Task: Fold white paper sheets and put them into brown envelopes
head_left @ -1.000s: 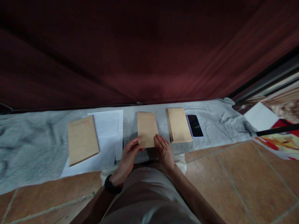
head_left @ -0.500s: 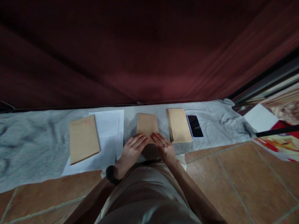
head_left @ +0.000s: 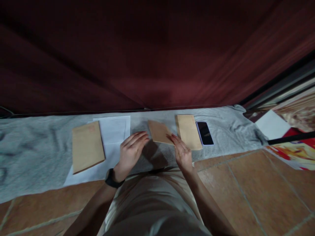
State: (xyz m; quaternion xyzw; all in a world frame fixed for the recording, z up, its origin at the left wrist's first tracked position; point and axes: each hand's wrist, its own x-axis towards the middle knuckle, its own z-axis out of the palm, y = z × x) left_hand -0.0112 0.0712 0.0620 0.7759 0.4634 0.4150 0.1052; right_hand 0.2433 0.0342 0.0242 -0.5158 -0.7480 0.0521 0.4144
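Observation:
A brown paper envelope [head_left: 159,131] is lifted at a tilt over the grey cloth, casting a shadow below. My right hand [head_left: 181,151] pinches its near right corner between thumb and fingers. My left hand [head_left: 133,148], with a dark watch on the wrist, hovers left of that envelope and holds nothing; its fingers are stretched out. To the right of the held envelope lies a stack of brown envelopes [head_left: 189,132]. On the left, more brown envelopes [head_left: 88,147] rest on white paper sheets [head_left: 114,131].
A phone [head_left: 205,133] lies right of the envelope stack. The grey cloth [head_left: 228,131] covers the long low surface in front of a dark red curtain [head_left: 157,65]. Tiled floor [head_left: 228,183] runs along the near edge. White paper [head_left: 272,124] and a colourful print [head_left: 295,152] are at far right.
My left hand has come off the envelope and moved left. My right hand has lifted the envelope, tilted it and shifted it right.

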